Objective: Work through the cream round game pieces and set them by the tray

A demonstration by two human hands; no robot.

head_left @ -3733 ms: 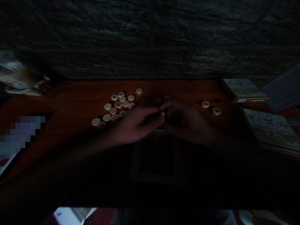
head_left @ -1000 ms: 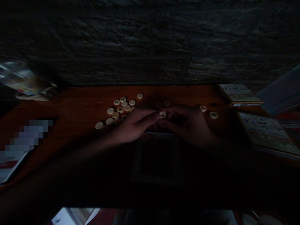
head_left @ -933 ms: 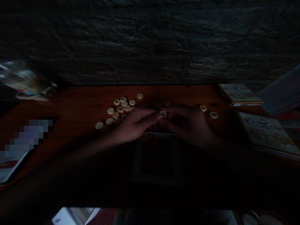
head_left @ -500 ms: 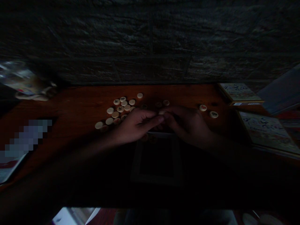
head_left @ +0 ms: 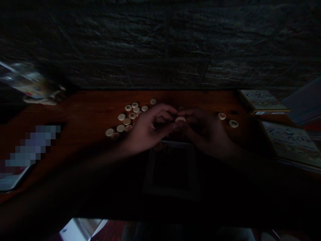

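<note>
Both hands meet above the far edge of an open box (head_left: 173, 192). My left hand (head_left: 152, 129) has its thumb and fingers closed on a pale round piece (head_left: 180, 119). From the other side, my right hand (head_left: 204, 129) pinches the same piece. Several round pieces with characters lie left of my hands, among them a pale one (head_left: 109, 132) at the near left. Two marked pieces rest at the box's far left corner, one of them red-marked (head_left: 157, 146). On the right are a red-marked piece (head_left: 221, 116) and a dark-marked piece (head_left: 233, 124).
Two flat picture boxes (head_left: 263, 100) (head_left: 291, 142) lie on the right of the wooden table (head_left: 85, 110). A clear plastic container (head_left: 32, 83) stands at the far left, with a phone-like device (head_left: 15, 179) nearer. A dark stone wall (head_left: 150, 43) rises behind.
The view has shifted slightly, so the table items appear a little to the right. The pale piece between my fingers shows more clearly, and my left fingers arch higher.
</note>
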